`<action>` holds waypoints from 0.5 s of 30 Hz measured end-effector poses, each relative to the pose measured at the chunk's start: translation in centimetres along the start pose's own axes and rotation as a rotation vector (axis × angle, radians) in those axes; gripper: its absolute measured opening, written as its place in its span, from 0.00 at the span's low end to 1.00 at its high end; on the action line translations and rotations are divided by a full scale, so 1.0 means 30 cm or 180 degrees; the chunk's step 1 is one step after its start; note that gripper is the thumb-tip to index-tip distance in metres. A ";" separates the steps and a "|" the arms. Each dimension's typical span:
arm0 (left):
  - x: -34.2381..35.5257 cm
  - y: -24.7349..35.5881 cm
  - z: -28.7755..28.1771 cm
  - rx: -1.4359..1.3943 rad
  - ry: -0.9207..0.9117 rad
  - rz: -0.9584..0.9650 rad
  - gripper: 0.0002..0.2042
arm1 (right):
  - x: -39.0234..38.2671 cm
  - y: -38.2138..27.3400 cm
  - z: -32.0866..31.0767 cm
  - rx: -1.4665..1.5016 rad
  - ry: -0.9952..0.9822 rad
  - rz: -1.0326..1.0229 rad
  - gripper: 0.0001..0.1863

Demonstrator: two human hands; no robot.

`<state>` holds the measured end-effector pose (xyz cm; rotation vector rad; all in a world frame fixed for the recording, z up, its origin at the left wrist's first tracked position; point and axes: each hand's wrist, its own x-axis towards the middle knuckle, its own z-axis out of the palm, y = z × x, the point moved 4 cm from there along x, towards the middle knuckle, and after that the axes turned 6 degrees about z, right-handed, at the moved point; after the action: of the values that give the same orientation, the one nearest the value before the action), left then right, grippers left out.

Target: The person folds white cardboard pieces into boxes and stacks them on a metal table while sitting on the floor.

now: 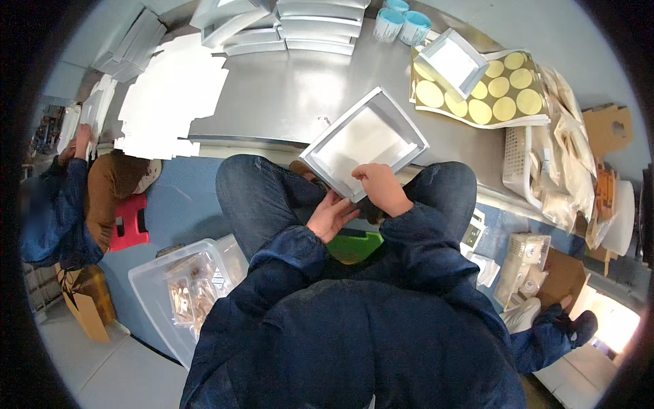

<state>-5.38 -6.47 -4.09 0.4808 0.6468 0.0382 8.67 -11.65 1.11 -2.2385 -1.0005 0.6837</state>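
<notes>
- Left grip: fingers loosely spread, reaching up and right to the box's near corner; forearm angled from below.
- Box: askew between the knees, across the bench's front edge.
- Right grip: knuckles up, fingers curled over the near wall; whether pinching, I cannot tell.

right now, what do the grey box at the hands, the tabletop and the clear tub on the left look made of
Box: probably stiff card, fairly matte; thin, crisp-cornered walls suggest it, though thin plastic is possible.
Tabletop: likely stainless steel, satin; grey with soft, blurred reflections.
Tub: apparently plastic, smooth; pale, see-through walls.
</notes>
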 end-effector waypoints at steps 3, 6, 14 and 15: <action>0.029 -0.012 -0.023 0.0411 -0.0180 0.0080 0.24 | -0.010 -0.005 0.008 -0.0023 -0.0143 0.0054 0.12; 0.045 -0.022 -0.021 0.0528 -0.0140 0.0189 0.25 | -0.017 0.020 0.001 0.0123 -0.0127 0.0203 0.13; 0.043 -0.034 0.010 0.0357 -0.0050 0.0216 0.27 | -0.046 -0.007 -0.009 -0.1629 -0.0369 -0.0625 0.07; 0.043 -0.034 0.015 0.0343 -0.0039 0.0271 0.26 | -0.044 -0.011 -0.010 -0.1637 -0.0387 -0.0610 0.07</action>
<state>-4.19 -7.34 -4.98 0.6120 0.6183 0.0811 7.94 -12.60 1.83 -2.5001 -1.5740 0.5236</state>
